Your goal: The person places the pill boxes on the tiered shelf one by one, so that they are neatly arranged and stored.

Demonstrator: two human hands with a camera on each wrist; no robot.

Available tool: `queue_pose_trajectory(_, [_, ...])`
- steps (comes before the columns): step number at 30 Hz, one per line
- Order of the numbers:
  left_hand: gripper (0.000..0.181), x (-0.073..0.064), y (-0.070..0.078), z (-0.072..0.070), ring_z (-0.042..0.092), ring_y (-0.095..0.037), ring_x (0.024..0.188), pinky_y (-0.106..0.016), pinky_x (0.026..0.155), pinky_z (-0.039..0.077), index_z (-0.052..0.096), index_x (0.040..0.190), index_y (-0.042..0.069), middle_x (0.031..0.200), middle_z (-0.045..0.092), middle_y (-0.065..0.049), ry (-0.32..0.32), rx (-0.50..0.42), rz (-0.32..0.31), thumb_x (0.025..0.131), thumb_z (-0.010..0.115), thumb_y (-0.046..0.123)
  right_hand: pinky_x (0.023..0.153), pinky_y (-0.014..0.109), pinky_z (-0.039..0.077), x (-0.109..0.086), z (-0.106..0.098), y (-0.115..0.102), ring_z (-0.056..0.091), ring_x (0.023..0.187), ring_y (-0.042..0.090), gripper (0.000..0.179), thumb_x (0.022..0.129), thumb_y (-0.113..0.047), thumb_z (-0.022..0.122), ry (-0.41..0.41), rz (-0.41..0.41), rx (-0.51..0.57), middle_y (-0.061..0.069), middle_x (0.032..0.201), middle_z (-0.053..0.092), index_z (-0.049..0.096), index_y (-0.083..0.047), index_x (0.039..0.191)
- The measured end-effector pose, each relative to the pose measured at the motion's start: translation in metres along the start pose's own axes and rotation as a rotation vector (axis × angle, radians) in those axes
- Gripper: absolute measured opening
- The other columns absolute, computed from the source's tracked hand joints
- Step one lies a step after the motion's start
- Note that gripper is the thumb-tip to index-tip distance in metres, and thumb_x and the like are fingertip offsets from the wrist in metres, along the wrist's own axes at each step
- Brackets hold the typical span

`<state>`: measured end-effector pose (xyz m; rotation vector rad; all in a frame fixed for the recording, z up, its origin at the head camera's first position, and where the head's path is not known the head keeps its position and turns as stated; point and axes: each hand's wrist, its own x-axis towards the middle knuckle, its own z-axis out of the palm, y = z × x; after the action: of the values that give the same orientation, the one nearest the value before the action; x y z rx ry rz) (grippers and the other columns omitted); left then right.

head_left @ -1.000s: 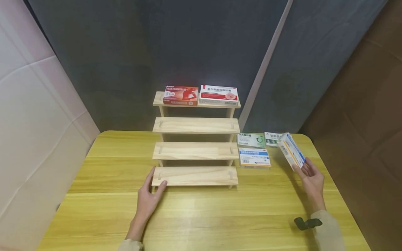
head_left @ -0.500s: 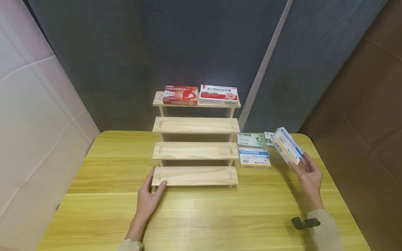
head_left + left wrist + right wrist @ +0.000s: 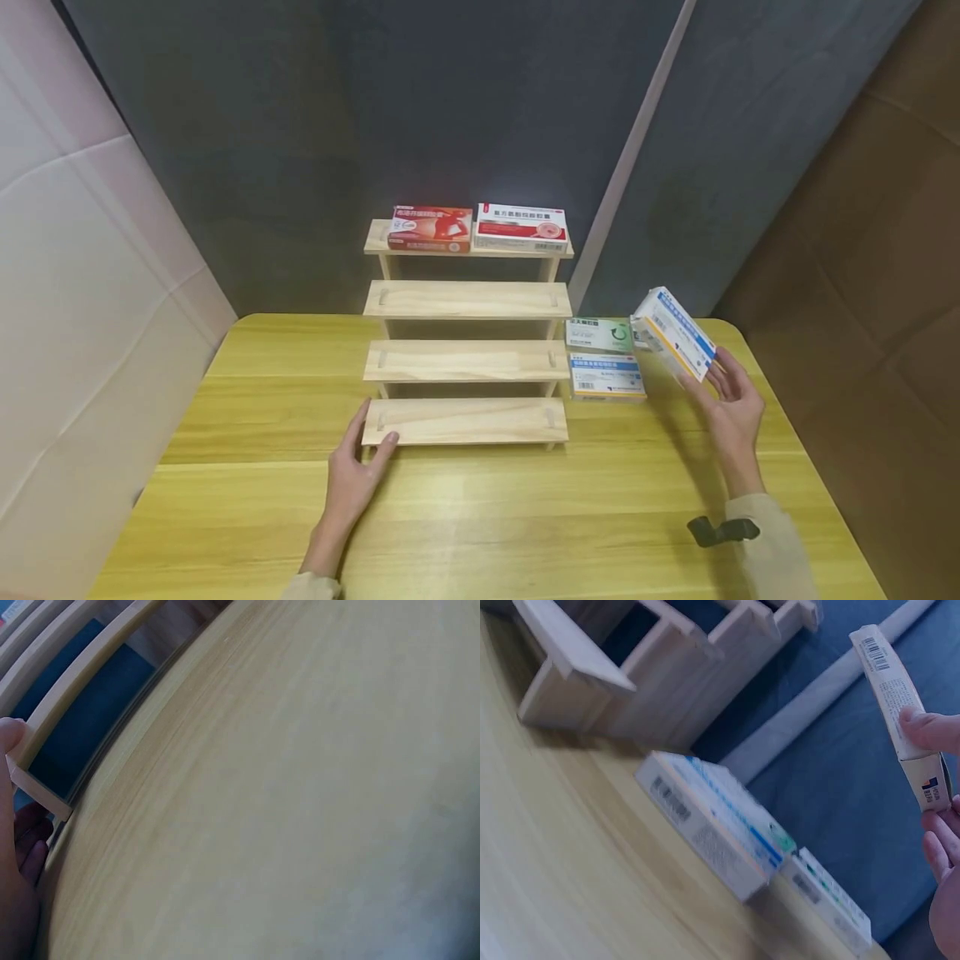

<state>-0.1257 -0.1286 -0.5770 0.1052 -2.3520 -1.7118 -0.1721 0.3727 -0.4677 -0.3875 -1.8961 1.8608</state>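
My left hand [image 3: 351,477] grips the left end of the lowest step of a four-tier wooden display rack [image 3: 468,421]. In the left wrist view its thumb [image 3: 10,735] lies on the step, with the other fingers beside the side panel. My right hand [image 3: 735,421] pinches a blue-and-white medicine box [image 3: 681,332] by its near end, tilted in the air above the table's right side. In the right wrist view the thumb [image 3: 930,731] presses the barcode side. Below it lie a similar blue-and-white box [image 3: 607,377] and a green-and-white box [image 3: 598,335]; another box [image 3: 641,337] behind is mostly hidden.
On the top tier sit a red medicine box [image 3: 431,228] and a white-and-red one [image 3: 522,227]. Dark cloth [image 3: 465,100] hangs behind the wooden table [image 3: 480,525], with a pale panel [image 3: 97,250] on the left and a brown one [image 3: 862,292] on the right.
My right hand has carried the medicine box leftward and slightly up, covering more of the rear box behind it. My left hand has stayed on the rack.
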Motion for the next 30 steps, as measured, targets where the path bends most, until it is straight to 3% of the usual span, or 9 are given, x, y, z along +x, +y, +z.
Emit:
queue_pose_trajectory(12, [0.07,0.0,-0.002,0.0,0.041,-0.032,0.145,0.001,0.108,0.026,0.039,0.157,0.017,0.155,0.047,-0.019,0.004,0.005,0.006,0.096,0.072,0.02,0.103,0.015,0.05,-0.006,0.02,-0.02,0.065,0.114,0.009,0.066,0.079,0.012,0.079,-0.071,-0.165,0.061,0.002,0.13,0.066,0.057,0.0,0.14])
queue_pose_trajectory(30, [0.07,0.0,-0.002,0.0,0.041,-0.033,0.146,0.002,0.107,0.026,0.037,0.158,0.017,0.155,0.047,-0.02,-0.001,0.02,0.003,0.097,0.071,0.022,0.109,0.016,0.045,-0.017,0.043,-0.031,0.065,0.116,0.009,0.07,0.077,0.015,0.079,-0.18,-0.239,0.017,0.006,0.137,0.064,0.056,0.001,0.142])
